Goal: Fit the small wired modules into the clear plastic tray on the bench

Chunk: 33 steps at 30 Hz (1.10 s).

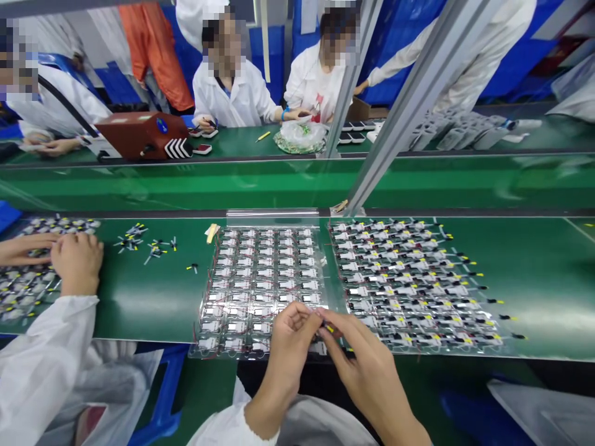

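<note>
My left hand [292,344] is closed, its thumb and curled fingers pinching something I cannot make out at the front right corner of a clear plastic tray [211,297]. Fingertip to fingertip with it, my right hand [369,362] pinches a small black part with a yellow tip [329,327], mostly hidden by the fingers. The tray carries rows of small white components [264,272] with thin red wires. To its right lies a second tray of white components [356,291], with black, yellow-tipped pieces [460,291] on them.
Loose black-and-yellow pieces [155,249] lie on the green bench [153,297]. At the left, a co-worker's hands [77,260] rest over another filled tray. A sloping metal post [395,124] and clear partition stand behind, with people working at a far bench beside a brown machine [134,135].
</note>
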Available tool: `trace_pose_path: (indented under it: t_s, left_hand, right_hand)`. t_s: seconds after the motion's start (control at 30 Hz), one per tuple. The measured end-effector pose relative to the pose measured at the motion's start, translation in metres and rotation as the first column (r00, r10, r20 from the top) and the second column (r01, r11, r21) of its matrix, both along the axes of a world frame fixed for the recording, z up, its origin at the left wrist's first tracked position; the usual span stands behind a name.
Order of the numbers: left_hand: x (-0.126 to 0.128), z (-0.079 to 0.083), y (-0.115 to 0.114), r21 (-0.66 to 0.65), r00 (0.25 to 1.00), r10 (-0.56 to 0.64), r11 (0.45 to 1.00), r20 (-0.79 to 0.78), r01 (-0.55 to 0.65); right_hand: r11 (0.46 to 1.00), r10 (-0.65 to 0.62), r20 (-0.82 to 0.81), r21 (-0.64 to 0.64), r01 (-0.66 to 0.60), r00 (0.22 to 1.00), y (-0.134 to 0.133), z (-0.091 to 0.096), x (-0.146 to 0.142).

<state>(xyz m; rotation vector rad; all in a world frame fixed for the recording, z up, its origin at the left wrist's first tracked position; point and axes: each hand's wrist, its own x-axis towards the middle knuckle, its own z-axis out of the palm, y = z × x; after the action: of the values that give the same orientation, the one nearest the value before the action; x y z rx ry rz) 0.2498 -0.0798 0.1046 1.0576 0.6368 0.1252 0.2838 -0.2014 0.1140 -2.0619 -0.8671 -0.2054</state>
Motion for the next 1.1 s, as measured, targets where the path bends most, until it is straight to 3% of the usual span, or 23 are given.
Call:
trace_pose_path:
  t_s: [0.1,0.13,0.17,0.2,0.23,0.27,0.33,0.37,0.4,0.47,0.6,0.77,0.93,1.1]
  left_hand:
    - [-0.002,-0.009,0.008,0.185,0.995,-0.103,0.978,0.013,0.099]
    - [-0.003,-0.012,0.013,0.302,0.987,-0.16,0.941,0.012,0.149]
    - [-0.005,-0.013,0.02,0.456,0.973,-0.23,0.866,0.001,0.204]
    - [-0.006,-0.015,0.027,0.626,0.95,-0.311,0.735,-0.03,0.261]
    - [-0.007,-0.015,0.034,0.778,0.914,-0.395,0.546,-0.089,0.311]
    - [-0.006,-0.016,0.04,0.882,0.864,-0.473,0.316,-0.174,0.35]
    - [-0.002,-0.016,0.049,0.918,0.725,-0.575,-0.13,-0.378,0.376]
    - [0.002,-0.016,0.052,0.885,0.657,-0.593,-0.292,-0.465,0.363]
    - [0.006,-0.017,0.053,0.849,0.604,-0.599,-0.406,-0.526,0.338]
    - [0.015,-0.018,0.055,0.798,0.54,-0.601,-0.537,-0.589,0.274]
    - [0.03,-0.018,0.059,0.757,0.474,-0.618,-0.627,-0.628,0.184]
    - [0.045,-0.017,0.061,0.728,0.396,-0.643,-0.678,-0.656,0.105]
    - [0.055,-0.02,0.064,0.778,0.388,-0.704,-0.626,-0.595,0.058]
    - [0.051,-0.025,0.068,0.85,0.459,-0.736,-0.52,-0.498,0.087]
  right_hand:
    - [1.0,-0.004,0.008,0.011,0.004,1.0,-0.003,0.002,0.006]
    - [1.0,-0.009,0.009,0.008,0.009,1.0,-0.005,0.002,0.008]
    - [1.0,-0.024,0.008,0.002,0.024,1.0,-0.008,0.002,0.01]
    - [0.999,-0.047,0.004,-0.008,0.047,0.999,-0.012,0.0,0.013]
    - [0.997,-0.075,-0.006,-0.019,0.075,0.997,-0.016,-0.002,0.015]
    - [0.994,-0.103,-0.022,-0.034,0.102,0.994,-0.021,-0.005,0.018]
    - [0.988,-0.146,-0.075,-0.065,0.141,0.986,-0.029,-0.013,0.022]
    - [0.985,-0.16,-0.108,-0.077,0.152,0.981,-0.032,-0.018,0.024]
    - [0.984,-0.168,-0.143,-0.085,0.157,0.975,-0.034,-0.022,0.025]
    - [0.984,-0.17,-0.197,-0.093,0.154,0.966,-0.036,-0.031,0.028]
    - [0.983,-0.165,-0.218,-0.112,0.143,0.962,-0.032,-0.042,0.029]
    - [0.98,-0.147,-0.255,-0.166,0.106,0.956,-0.029,-0.05,0.029]
    - [0.979,-0.145,-0.293,-0.182,0.094,0.945,-0.032,-0.054,0.033]
    - [0.977,-0.15,-0.286,-0.192,0.097,0.946,-0.032,-0.056,0.036]
